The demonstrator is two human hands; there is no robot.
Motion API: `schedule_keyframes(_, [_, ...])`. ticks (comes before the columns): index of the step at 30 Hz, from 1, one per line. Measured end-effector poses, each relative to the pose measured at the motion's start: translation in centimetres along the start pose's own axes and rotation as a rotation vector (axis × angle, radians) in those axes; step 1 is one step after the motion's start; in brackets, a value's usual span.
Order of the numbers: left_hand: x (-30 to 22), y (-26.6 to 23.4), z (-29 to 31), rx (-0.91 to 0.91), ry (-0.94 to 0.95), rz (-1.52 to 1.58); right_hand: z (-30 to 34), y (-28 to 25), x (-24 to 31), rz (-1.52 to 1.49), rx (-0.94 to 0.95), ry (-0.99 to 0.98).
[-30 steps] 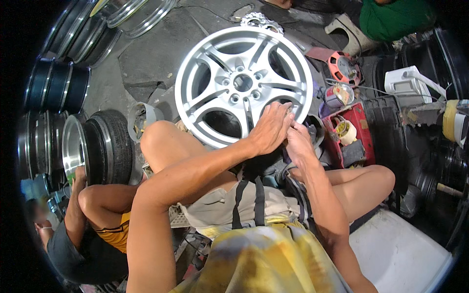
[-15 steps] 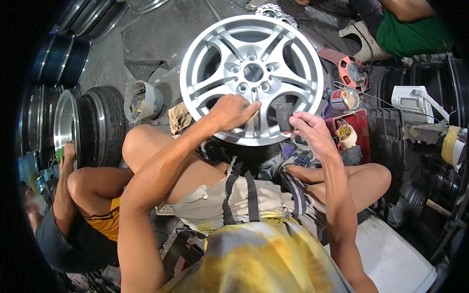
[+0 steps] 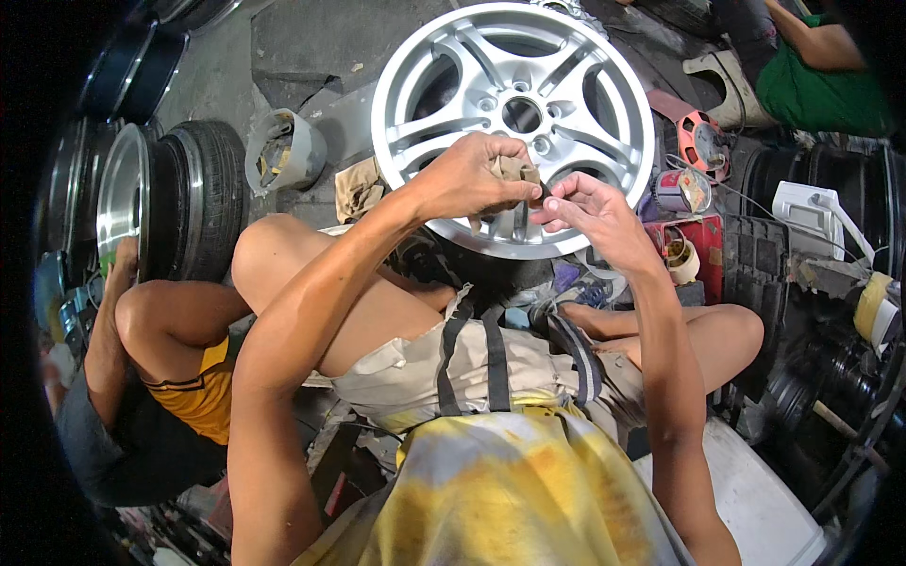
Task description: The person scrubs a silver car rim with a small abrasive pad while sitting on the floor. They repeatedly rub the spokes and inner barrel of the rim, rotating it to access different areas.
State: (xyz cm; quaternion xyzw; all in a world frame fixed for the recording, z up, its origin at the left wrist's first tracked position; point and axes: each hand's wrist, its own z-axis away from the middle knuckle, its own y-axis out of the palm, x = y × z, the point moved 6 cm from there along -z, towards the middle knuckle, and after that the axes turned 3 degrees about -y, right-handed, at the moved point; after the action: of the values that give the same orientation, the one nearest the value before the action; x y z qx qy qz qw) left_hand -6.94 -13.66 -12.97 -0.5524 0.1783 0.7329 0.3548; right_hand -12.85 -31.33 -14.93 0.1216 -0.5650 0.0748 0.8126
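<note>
**Fingers of left hand (image 3: 472, 174) closed on folded tan sheet (image 3: 516, 171), above wheel (image 3: 505, 90)**

Change: half a second earlier, the right hand (image 3: 596, 222) held out a flat dark square. That square no longer shows as such; the hands now meet, with the tan sheet in the left. Whether both are the same piece cannot be determined.

Right hand: fingers bent toward the thumb, tips just beside a small dark edge at the left thumb. Whether they grip it cannot be determined.

Meaning (judgement): the work has shifted to handling the sheet, not the wheel's surface.

Wheel: positioned ahead of the person's knees, face up, partly beneath the hands. Finish silver, mostly even and bright; paired spokes, round centre opening, ring of bolt holes. No tyre fitted. Lower spokes partly hidden.
</note>
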Motion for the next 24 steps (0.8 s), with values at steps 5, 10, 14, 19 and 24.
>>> schedule_keyframes(5, [1.4,-0.4,0.8,-0.099,0.065,-0.164,-0.7,0.6,-0.6,0.252,0.003,-0.045])
schedule_keyframes(10, [5.2,0.3,0.7,0.052,0.014,-0.637,-0.5,2.7,-1.0,0.737,0.031,-0.106])
schedule_keyframes(14, [5.4,2.0,1.0,0.014,0.081,-0.682,0.3,4.1,-2.3,0.969,-0.007,-0.347])
schedule_keyframes(19, [6.6,4.7,0.7,0.042,0.075,-0.759,0.5,4.2,-4.4,1.065,0.078,-0.382])
schedule_keyframes(24, [9.5,6.2,-0.4,0.1,0.058,-0.759,0.0,3.9,-4.7,1.127,0.194,-0.354])
